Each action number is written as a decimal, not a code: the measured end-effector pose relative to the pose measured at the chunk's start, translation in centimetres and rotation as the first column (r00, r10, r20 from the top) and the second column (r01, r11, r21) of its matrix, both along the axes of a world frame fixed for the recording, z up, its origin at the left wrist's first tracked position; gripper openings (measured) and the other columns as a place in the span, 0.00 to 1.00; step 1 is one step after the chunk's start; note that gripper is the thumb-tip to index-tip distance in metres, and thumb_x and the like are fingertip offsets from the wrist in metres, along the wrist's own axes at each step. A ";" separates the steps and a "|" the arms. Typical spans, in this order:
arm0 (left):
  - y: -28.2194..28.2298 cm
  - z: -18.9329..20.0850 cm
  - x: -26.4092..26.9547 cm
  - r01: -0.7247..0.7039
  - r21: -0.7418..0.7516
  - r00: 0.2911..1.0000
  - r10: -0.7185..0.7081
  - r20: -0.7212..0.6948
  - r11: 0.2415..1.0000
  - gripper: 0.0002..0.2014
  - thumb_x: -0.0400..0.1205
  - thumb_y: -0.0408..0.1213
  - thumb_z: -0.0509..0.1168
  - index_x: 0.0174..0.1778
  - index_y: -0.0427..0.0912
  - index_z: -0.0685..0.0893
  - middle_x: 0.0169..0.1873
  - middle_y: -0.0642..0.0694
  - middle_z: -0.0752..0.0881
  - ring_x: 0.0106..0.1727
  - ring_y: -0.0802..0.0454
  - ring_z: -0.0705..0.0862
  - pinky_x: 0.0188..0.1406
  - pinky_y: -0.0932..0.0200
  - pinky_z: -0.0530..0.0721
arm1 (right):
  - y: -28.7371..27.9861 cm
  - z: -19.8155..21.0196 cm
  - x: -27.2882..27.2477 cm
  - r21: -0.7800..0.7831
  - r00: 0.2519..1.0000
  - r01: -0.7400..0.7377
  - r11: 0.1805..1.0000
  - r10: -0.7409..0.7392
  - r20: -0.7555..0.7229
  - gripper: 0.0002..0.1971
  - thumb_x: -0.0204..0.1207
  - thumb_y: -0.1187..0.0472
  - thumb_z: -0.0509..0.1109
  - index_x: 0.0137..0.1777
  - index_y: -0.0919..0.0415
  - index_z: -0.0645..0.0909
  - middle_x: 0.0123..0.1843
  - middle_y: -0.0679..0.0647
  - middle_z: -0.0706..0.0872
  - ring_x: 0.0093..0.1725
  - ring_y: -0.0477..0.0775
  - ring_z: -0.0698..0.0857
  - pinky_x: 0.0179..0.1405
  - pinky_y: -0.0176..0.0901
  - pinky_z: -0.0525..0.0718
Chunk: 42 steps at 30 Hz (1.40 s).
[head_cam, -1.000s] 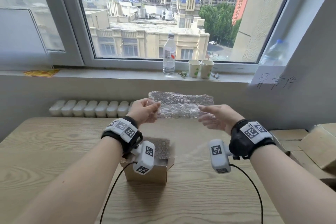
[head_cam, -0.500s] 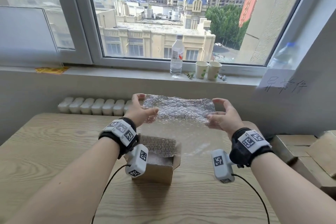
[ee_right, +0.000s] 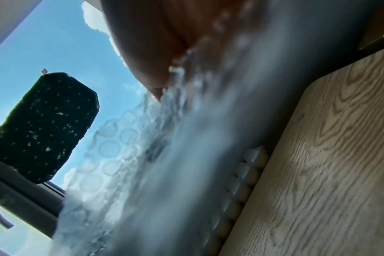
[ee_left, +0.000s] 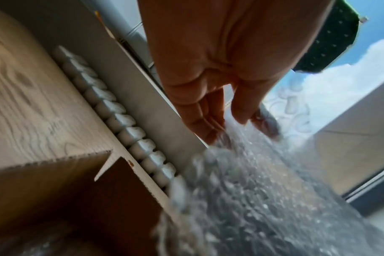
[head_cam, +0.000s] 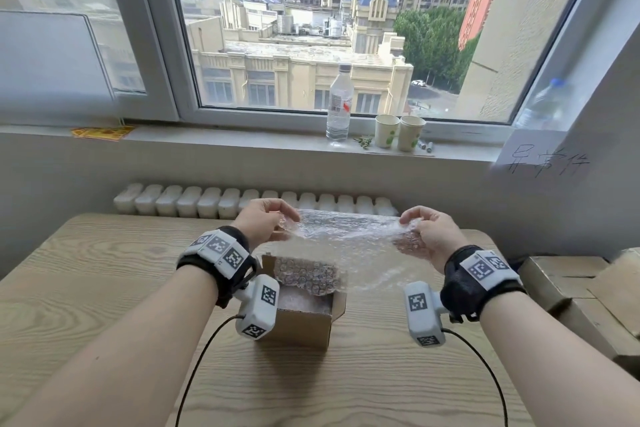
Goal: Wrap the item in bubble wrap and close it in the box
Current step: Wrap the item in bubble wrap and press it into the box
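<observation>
The wrap (head_cam: 346, 236) hangs in the air above the counter's (head_cam: 86, 288) far edge, stretched between 2 hands. The left hand (head_cam: 263, 222) pinches its left end, and the right hand (head_cam: 429, 236) has its fingers (head_cam: 410, 218) curled on the right end. It looks featherlight, limp and a bit slick, so the corners give the surest hold. The open box (head_cam: 304, 319) sits nearer, mid-counter, with more bubble sheet inside; whether the item lies under it I cannot tell.
</observation>
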<state>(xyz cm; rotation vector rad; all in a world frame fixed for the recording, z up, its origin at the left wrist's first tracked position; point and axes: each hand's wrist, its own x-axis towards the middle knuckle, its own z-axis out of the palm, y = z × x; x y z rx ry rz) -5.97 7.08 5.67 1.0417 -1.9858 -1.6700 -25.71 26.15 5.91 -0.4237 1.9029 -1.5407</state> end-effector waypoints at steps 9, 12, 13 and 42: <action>0.9 0.8 0.3 0.052 -0.031 0.999 -0.052 -0.002 0.998 0.05 0.79 0.34 0.70 0.42 0.37 0.81 0.40 0.40 0.84 0.31 0.51 0.85 0.33 0.59 0.89 | 0.1 0.6 0.1 0.019 0.992 -0.078 0.997 0.076 0.098 0.09 0.79 0.59 0.67 0.43 0.64 0.81 0.38 0.59 0.84 0.33 0.58 0.87 0.32 0.43 0.89; 0.7 0.4 0.4 0.024 -0.069 0.999 -0.027 -0.031 0.997 0.20 0.71 0.20 0.75 0.54 0.38 0.76 0.36 0.43 0.82 0.33 0.51 0.84 0.26 0.66 0.89 | 0.0 -0.1 -0.1 0.050 0.996 -0.086 0.995 0.084 0.028 0.21 0.69 0.80 0.71 0.59 0.61 0.79 0.56 0.65 0.82 0.42 0.57 0.86 0.40 0.46 0.87; 0.7 0.4 0.4 0.003 -0.050 0.998 -0.006 -0.060 0.999 0.24 0.70 0.18 0.75 0.58 0.39 0.76 0.36 0.43 0.83 0.33 0.51 0.84 0.27 0.66 0.89 | 0.0 0.0 0.0 0.038 0.996 -0.076 0.996 0.074 0.048 0.27 0.68 0.83 0.70 0.64 0.61 0.77 0.58 0.66 0.82 0.45 0.58 0.86 0.45 0.47 0.88; -0.7 0.5 1.5 -0.011 0.175 0.999 0.019 -0.046 0.985 0.11 0.84 0.22 0.58 0.48 0.39 0.83 0.34 0.45 0.81 0.25 0.58 0.80 0.17 0.68 0.84 | -0.6 -0.7 0.6 -0.100 0.976 -0.090 0.991 0.107 0.189 0.16 0.73 0.87 0.61 0.41 0.67 0.83 0.30 0.60 0.89 0.24 0.49 0.87 0.20 0.30 0.84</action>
